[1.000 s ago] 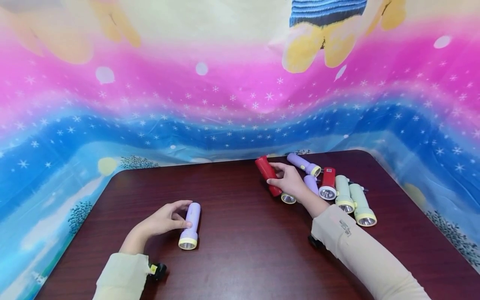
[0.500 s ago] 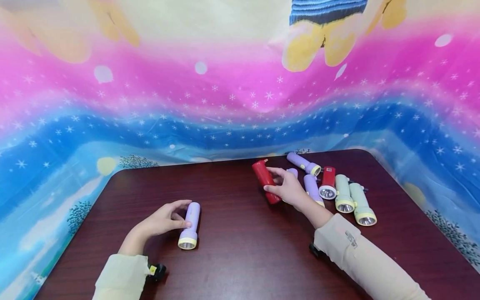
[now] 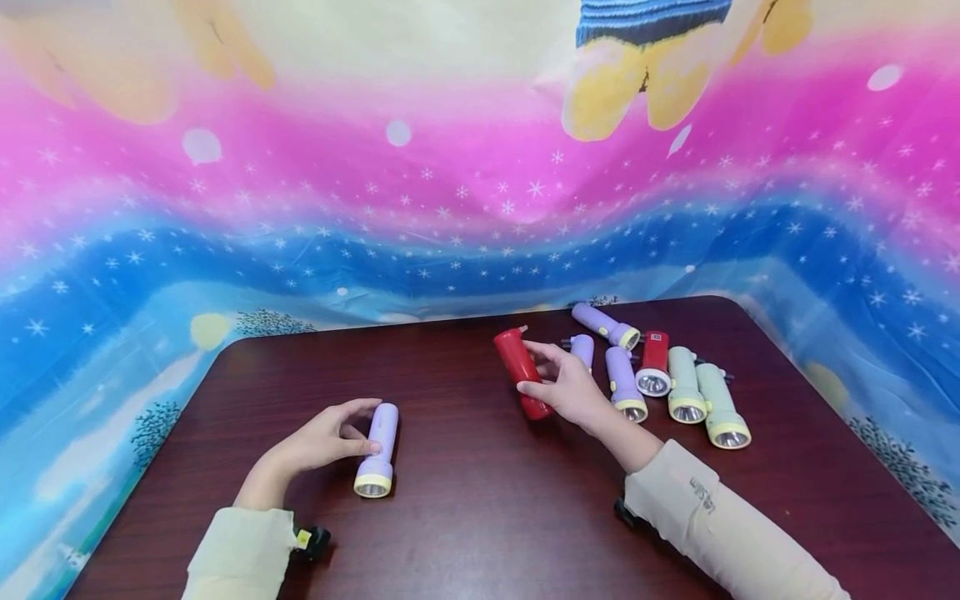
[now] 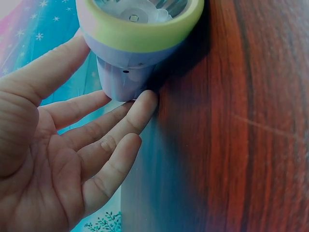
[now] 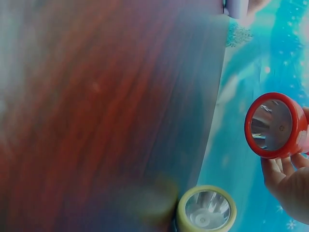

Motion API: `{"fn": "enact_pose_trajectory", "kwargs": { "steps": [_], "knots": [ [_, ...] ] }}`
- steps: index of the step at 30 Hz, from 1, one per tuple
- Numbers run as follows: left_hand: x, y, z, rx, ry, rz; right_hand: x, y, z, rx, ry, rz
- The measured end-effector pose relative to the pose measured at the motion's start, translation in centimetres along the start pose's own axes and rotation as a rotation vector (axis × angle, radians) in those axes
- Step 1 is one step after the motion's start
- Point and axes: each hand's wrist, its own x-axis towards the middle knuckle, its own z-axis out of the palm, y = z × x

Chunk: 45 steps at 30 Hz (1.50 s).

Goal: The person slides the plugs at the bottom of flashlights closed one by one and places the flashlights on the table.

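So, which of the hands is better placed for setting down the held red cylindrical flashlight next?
Probably the right hand: it grips that red flashlight, while the left hand holds a pale purple, yellow-rimmed cylindrical flashlight, well apart from it.

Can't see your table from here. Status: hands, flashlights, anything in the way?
Left hand holds purple flashlight. Right hand holds red flashlight. Possible obstruction: other flashlights clustered beside right hand, one partly hidden behind it.

My lilac flashlight [image 3: 384,440] has a yellow bezel [image 3: 373,485]; my other flashlight [image 3: 517,360] is red. My sleeves [image 3: 738,521] are cream, the tabletop [image 3: 480,533] red-brown wood-grain, the backdrop [image 3: 450,233] snowflake-patterned pink and blue.
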Motion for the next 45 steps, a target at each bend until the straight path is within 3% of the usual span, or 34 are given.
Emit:
{"fn": "enact_pose_trajectory", "kwargs": {
  "steps": [15,26,36,45],
  "knots": [
    [-0.2,0.4,-0.1,0.025,0.041,-0.023,-1.3,-0.6,2.0,0.079,0.043,-0.052],
    [0.0,1.0,-0.8,0.076,0.153,0.05,-1.4,-0.8,3.1,0.078,0.077,-0.049],
    [1.0,3.4,-0.7,0.076,0.2,0.118,-1.3,-1.3,3.6,0.114,0.123,-0.019],
    [3.6,6.1,0.2,0.035,0.213,0.205,-1.2,-1.6,4.1,0.143,0.159,-0.017]
  ]
}}
